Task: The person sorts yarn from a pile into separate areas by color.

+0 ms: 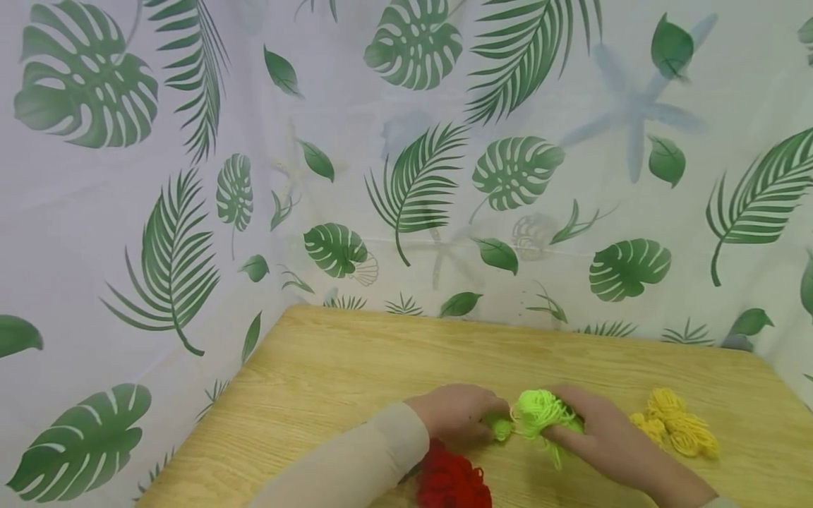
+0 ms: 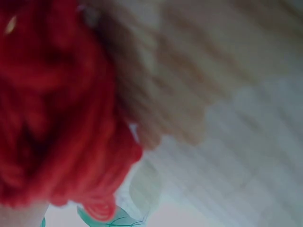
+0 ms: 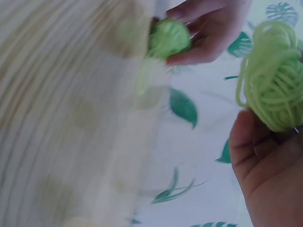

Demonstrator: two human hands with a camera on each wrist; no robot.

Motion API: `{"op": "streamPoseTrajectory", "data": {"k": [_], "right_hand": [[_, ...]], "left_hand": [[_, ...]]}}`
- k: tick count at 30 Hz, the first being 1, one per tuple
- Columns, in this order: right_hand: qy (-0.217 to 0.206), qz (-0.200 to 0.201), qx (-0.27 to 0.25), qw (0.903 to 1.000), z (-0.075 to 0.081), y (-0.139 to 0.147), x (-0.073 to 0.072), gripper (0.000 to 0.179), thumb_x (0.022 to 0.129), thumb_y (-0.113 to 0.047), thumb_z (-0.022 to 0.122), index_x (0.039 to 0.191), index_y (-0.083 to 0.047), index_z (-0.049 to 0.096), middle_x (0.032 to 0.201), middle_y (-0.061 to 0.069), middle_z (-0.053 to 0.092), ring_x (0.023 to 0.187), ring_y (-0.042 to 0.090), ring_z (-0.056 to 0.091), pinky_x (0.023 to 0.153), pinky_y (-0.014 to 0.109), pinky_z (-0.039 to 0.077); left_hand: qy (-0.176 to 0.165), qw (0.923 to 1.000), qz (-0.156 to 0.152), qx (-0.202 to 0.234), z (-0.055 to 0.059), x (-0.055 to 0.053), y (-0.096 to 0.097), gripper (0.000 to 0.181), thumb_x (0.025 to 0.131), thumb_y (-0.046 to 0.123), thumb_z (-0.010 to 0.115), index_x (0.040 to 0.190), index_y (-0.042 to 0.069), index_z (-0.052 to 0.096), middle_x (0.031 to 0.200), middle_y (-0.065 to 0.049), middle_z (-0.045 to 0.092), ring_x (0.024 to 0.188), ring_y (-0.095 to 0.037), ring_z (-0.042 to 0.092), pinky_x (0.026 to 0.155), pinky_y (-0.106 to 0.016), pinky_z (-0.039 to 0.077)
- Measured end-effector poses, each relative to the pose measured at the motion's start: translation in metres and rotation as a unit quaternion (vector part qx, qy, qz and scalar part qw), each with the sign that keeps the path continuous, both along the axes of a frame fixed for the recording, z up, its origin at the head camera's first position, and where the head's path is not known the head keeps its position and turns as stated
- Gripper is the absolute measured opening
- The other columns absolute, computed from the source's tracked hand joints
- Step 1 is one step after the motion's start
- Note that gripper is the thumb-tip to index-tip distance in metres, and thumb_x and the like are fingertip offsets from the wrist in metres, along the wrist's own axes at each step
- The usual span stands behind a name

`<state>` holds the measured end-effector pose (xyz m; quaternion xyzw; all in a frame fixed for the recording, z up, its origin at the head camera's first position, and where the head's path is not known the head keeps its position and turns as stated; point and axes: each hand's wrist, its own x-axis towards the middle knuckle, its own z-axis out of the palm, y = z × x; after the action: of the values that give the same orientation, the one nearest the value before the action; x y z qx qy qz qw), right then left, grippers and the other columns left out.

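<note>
Thumb and fingers of my left hand (image 1: 459,413) pinch a small lime-green yarn ball (image 1: 502,429), close over the wooden table. A larger bundle of lime-green yarn (image 1: 538,410), with loose loops hanging off it, is gripped by my right hand (image 1: 593,430). Strands show in the short gap between the two. The right wrist view has both the small ball (image 3: 170,39) in the left fingers and the big bundle (image 3: 274,75) in the right hand. Beside my left wrist lies a heap of red yarn (image 1: 449,478), which fills much of the left wrist view.
Several small bundles of yellow yarn (image 1: 682,427) lie on the wooden table (image 1: 356,360) to the right of my right hand. A white curtain (image 1: 432,282) printed with green leaves hangs behind the table and along its left side.
</note>
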<state>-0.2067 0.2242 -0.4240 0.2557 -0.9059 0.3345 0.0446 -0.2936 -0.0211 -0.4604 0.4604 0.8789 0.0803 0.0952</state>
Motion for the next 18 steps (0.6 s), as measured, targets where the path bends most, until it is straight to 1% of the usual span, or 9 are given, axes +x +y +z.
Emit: {"op": "streamPoseTrajectory", "data": {"k": [4, 6, 9, 13, 16, 18], "right_hand": [[0.021, -0.053, 0.021, 0.9982, -0.016, 0.008, -0.018, 0.046, 0.094, -0.037, 0.072, 0.13, -0.008, 0.063, 0.12, 0.003, 0.067, 0.107, 0.026, 0.064, 0.087, 0.049, 0.053], [0.031, -0.075, 0.024, 0.9964, -0.023, 0.012, -0.026, 0.049, 0.094, -0.035, 0.073, 0.131, -0.003, 0.062, 0.122, 0.012, 0.067, 0.11, 0.035, 0.064, 0.09, 0.057, 0.051], [0.025, -0.104, 0.025, 0.9939, -0.031, 0.018, -0.036, 0.054, 0.096, -0.034, 0.071, 0.134, 0.002, 0.057, 0.128, 0.023, 0.063, 0.116, 0.045, 0.059, 0.094, 0.063, 0.046], [0.013, -0.125, 0.028, 0.9916, -0.035, 0.02, -0.052, 0.06, 0.099, -0.035, 0.066, 0.139, 0.006, 0.049, 0.135, 0.03, 0.055, 0.122, 0.051, 0.052, 0.098, 0.066, 0.041], [0.01, -0.129, 0.032, 0.991, -0.037, 0.018, -0.065, 0.062, 0.101, -0.035, 0.063, 0.141, 0.009, 0.045, 0.136, 0.032, 0.053, 0.124, 0.052, 0.05, 0.099, 0.066, 0.04], [0.011, -0.129, 0.035, 0.991, -0.039, 0.017, -0.074, 0.061, 0.101, -0.032, 0.063, 0.141, 0.011, 0.044, 0.136, 0.034, 0.052, 0.124, 0.053, 0.049, 0.1, 0.066, 0.039]], "left_hand": [[-0.01, 0.9999, 0.007, -0.007, -0.002, 0.0, 0.001, 0.039, 0.093, 0.023, 0.07, 0.13, 0.033, 0.066, 0.125, 0.019, 0.062, 0.117, 0.002, 0.055, 0.103, -0.02, 0.04], [-0.008, 0.9999, 0.004, -0.009, -0.002, 0.0, 0.001, 0.038, 0.093, 0.023, 0.07, 0.13, 0.033, 0.066, 0.126, 0.019, 0.062, 0.118, 0.002, 0.054, 0.103, -0.02, 0.039], [-0.005, 0.9999, 0.0, -0.009, -0.002, 0.001, 0.002, 0.037, 0.094, 0.023, 0.071, 0.129, 0.032, 0.066, 0.126, 0.018, 0.062, 0.118, 0.001, 0.054, 0.104, -0.02, 0.039], [0.003, 1.0, -0.004, -0.009, -0.001, 0.001, 0.001, 0.036, 0.093, 0.024, 0.073, 0.128, 0.032, 0.067, 0.126, 0.018, 0.062, 0.118, 0.001, 0.055, 0.103, -0.02, 0.039], [0.01, 0.9999, -0.007, -0.009, 0.0, 0.001, 0.001, 0.036, 0.092, 0.024, 0.074, 0.127, 0.031, 0.067, 0.125, 0.017, 0.063, 0.116, 0.001, 0.056, 0.102, -0.019, 0.04], [0.012, 0.9999, -0.008, -0.008, 0.001, 0.001, 0.001, 0.036, 0.092, 0.023, 0.073, 0.127, 0.031, 0.067, 0.125, 0.017, 0.063, 0.116, 0.001, 0.056, 0.101, -0.019, 0.04]]}}
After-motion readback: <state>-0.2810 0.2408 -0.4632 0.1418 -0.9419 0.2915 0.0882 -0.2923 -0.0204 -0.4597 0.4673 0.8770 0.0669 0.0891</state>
